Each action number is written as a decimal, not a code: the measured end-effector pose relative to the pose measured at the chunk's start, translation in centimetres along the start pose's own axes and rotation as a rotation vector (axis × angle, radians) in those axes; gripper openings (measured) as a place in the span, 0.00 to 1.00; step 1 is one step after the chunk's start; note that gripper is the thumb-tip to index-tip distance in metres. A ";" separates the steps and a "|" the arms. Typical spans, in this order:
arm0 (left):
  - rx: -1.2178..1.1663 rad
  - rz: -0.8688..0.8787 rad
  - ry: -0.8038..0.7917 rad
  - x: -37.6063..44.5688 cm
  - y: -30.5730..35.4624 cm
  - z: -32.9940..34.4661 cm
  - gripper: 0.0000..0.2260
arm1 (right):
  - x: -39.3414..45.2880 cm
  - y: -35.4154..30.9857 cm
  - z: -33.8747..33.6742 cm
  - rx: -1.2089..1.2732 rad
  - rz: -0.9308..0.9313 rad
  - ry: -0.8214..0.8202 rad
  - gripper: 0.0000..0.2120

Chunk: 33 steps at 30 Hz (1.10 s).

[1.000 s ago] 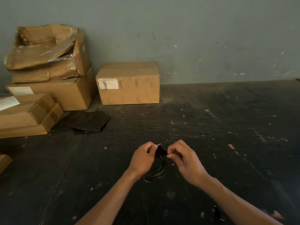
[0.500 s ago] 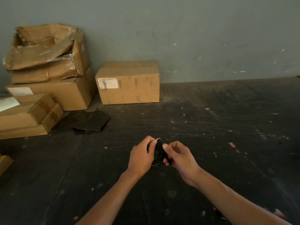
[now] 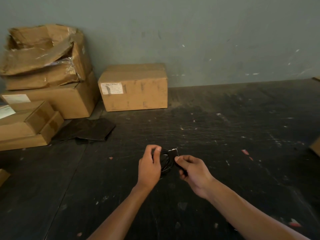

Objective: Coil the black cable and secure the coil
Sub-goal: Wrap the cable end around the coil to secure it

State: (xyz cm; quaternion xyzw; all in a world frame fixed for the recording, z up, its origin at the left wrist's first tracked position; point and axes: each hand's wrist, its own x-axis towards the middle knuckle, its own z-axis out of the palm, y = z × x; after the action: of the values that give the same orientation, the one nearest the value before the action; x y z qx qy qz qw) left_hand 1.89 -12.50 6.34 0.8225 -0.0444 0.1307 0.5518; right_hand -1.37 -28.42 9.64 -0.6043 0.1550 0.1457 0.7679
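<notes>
A thin black cable (image 3: 165, 161) hangs in a small coil between my two hands, above the dark floor. My left hand (image 3: 150, 166) pinches the coil's left side between thumb and fingers. A flat black strap (image 3: 173, 153) with a pale edge wraps across the coil's right side, and my right hand (image 3: 192, 170) grips the strap's lower end. The lower part of the coil is hard to make out against the dark floor, and part of it is hidden behind my fingers.
A sealed cardboard box (image 3: 134, 86) stands against the grey wall. More boxes, one crushed (image 3: 44, 54), are stacked at the left. A dark flat sheet (image 3: 86, 129) lies on the scuffed black floor (image 3: 225, 135). A box corner (image 3: 316, 146) shows at the right edge.
My hands have moved slightly apart. The strap, pinched upright between both hands a second ago, now lies across the coil's right side with my right hand pulling its end down and right.
</notes>
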 end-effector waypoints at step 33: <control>-0.277 0.022 0.042 -2.8 1.0 1.4 0.08 | 0.4 0.1 2.6 0.355 0.327 -0.048 0.12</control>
State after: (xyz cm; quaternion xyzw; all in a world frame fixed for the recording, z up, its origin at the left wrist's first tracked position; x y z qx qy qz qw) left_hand -0.80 -14.34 6.00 0.7349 -0.0593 0.1465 0.6595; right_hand -0.82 -25.85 9.99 -0.4232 0.2554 0.2529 0.8317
